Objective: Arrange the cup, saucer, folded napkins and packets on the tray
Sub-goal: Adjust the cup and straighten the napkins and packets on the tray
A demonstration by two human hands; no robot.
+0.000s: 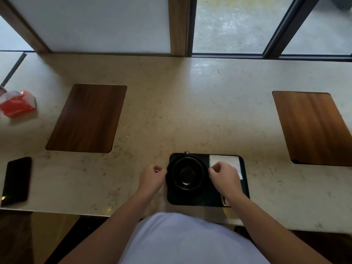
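Low in the middle of the frame, both hands — left hand (152, 177) and right hand (222, 175), fingers curled at the saucer (200, 189) rim — should settle cup (187, 173) and saucer gently on the tray (244, 180), clear of the napkin (225, 161).
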